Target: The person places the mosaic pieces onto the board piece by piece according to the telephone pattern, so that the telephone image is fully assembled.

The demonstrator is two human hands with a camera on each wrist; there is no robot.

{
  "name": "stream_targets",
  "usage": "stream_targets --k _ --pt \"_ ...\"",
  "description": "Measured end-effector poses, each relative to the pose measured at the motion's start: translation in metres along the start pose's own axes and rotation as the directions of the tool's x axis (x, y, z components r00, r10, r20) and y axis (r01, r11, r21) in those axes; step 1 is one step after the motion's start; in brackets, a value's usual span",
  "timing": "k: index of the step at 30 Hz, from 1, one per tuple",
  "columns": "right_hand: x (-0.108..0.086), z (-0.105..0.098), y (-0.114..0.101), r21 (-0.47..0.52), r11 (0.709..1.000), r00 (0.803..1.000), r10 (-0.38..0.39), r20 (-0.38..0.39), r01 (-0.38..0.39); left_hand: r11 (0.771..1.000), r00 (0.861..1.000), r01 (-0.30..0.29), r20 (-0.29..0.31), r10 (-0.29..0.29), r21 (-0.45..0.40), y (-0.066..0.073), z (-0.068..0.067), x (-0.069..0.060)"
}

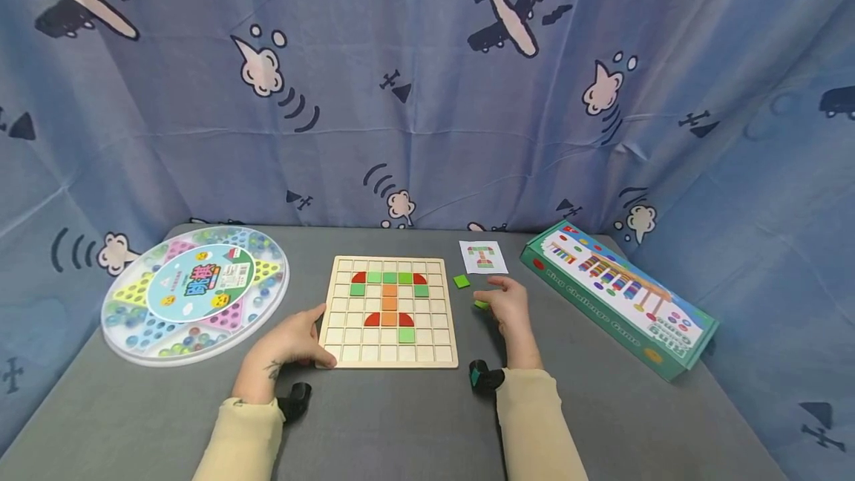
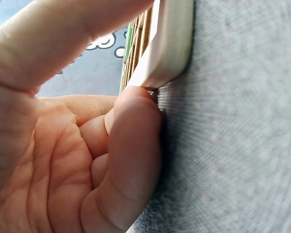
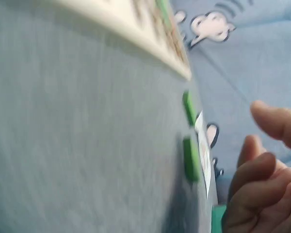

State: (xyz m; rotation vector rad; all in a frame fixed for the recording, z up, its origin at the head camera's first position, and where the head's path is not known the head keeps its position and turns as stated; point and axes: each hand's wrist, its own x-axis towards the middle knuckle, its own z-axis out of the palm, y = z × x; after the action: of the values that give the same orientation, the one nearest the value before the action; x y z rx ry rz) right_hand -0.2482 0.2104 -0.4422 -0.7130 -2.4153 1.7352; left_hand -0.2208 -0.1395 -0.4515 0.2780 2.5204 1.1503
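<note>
A square wooden grid board lies flat, bearing red curved pieces, green square tiles and a column of orange squares. At its near left corner, my left hand grips the edges, thumb on the near side and fingers at the left side. In the left wrist view, a bent finger touches the board's corner. My right hand hovers over a loose green tile, thumb and fingers apart with nothing between them. Another loose green tile lies just beyond.
A small white pattern card lies behind the loose tiles. To the right sits a green Ring Challenge Game box, set at an angle. A round marble game set occupies the left side. A blue patterned curtain hangs behind the grey table.
</note>
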Motion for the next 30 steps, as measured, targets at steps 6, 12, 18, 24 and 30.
stream_targets --k 6,12,18,24,30 --pt "0.009 -0.003 0.008 -0.145 0.989 0.999 0.038 -0.015 -0.039 1.0 1.0 -0.007 0.0 0.007 -0.021 -0.002 0.001 0.0" --pt "0.008 -0.004 0.008 -0.336 0.942 1.0 0.022 0.005 -0.019 1.0 1.0 -0.011 0.003 0.011 -0.02 -0.002 0.0 0.001" --pt "0.006 -0.006 0.003 -0.505 0.863 0.999 0.027 0.02 -0.014 1.0 1.0 -0.009 0.013 0.009 -0.02 -0.002 -0.001 0.001" --pt "0.0 -0.005 -0.003 -0.558 0.83 1.0 -0.006 0.026 0.019 1.0 1.0 -0.017 0.008 0.018 -0.017 -0.003 0.0 0.002" --pt "-0.01 0.003 -0.015 -0.35 0.927 0.991 -0.13 0.042 0.137 1.0 1.0 -0.017 0.012 0.017 -0.016 -0.002 -0.001 0.002"
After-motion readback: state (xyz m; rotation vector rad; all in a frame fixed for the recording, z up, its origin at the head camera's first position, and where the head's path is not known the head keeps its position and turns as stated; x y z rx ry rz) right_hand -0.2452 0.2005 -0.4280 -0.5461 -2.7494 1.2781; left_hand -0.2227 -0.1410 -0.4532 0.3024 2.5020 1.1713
